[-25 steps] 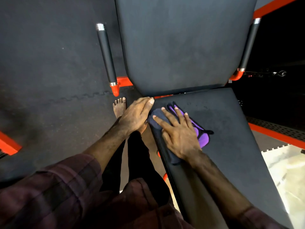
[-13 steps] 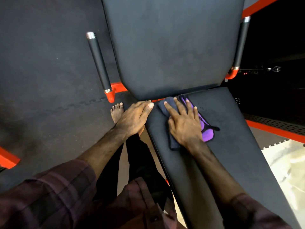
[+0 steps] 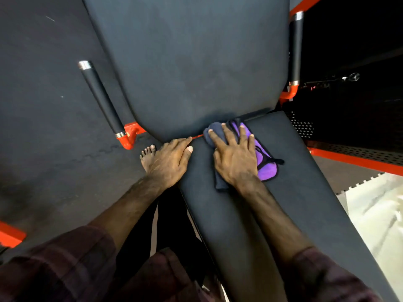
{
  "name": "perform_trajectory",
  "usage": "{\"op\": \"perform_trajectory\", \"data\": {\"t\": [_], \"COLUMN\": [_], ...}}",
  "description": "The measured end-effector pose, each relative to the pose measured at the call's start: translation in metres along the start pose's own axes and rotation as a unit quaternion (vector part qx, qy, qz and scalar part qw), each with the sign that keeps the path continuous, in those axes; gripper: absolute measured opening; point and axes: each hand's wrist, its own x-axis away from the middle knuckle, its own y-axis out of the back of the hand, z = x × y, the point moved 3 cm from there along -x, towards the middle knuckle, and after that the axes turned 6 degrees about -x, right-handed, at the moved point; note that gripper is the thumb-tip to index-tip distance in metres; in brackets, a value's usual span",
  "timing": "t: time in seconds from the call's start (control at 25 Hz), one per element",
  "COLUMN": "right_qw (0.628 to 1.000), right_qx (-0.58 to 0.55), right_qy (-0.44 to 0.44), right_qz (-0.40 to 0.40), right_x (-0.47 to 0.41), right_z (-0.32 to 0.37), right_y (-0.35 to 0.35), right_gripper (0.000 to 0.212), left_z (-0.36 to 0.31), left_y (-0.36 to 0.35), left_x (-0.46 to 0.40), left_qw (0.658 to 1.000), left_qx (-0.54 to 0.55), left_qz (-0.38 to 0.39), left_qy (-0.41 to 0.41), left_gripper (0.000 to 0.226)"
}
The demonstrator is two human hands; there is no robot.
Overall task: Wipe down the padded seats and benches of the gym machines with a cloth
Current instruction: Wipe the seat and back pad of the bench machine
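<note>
Cloth [image 3: 265,168] flat under R hand [image 3: 234,158] (fingers spread) on seat pad [image 3: 305,192].

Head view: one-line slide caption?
Right hand presses purple-and-black cloth on black padded seat; left hand braces its edge.

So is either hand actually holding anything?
Neither grips anything. The right hand presses flat on the cloth, fingers spread; the left hand rests on the seat edge.

Right hand [image 3: 234,159] flat, palm down, fingers spread toward 12 o'clock, forearm running back toward 5. Left hand [image 3: 169,162] palm down, fingers together pointing toward 1 o'clock, forearm trailing toward 7.
</note>
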Motion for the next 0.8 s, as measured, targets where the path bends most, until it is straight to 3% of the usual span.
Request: {"op": "perform_trajectory", "data": {"t": [0.12, 0.32, 0.52, 0.68, 0.8], "right_qw": [0.993, 0.998, 0.995, 0.998, 0.999], "right_qx": [0.006, -0.012, -0.009, -0.02, -0.016], "right_qy": [0.113, -0.052, 0.092, -0.061, 0.025], "right_qz": [0.021, 0.016, 0.03, 0.023, 0.025], "right_x": [0.045, -0.019, 0.021, -0.028, -0.017], "right_z": [-0.036, -0.05, -0.068, -0.077, -0.062], "right_y": [0.003, 0.016, 0.01, 0.017, 0.013], "right_gripper": [0.063, 0.067, 0.063, 0.06, 0.061], "left_z": [-0.009, -0.026, -0.049, -0.059, -0.067], "left_y": [0.001, 0.0, 0.004, 0.003, 0.001], "left_x": [-0.003, -0.014, -0.022, -0.028, -0.034], "left_qw": [0.999, 0.997, 0.996, 0.995, 0.995], "left_qx": [-0.032, -0.068, -0.071, -0.076, -0.074], "left_qz": [0.011, 0.035, 0.048, 0.059, 0.067], "left_qy": [0.015, 0.019, 0.001, -0.003, -0.006], "left_gripper": [0.062, 0.065, 0.07, 0.065, 0.063]}}
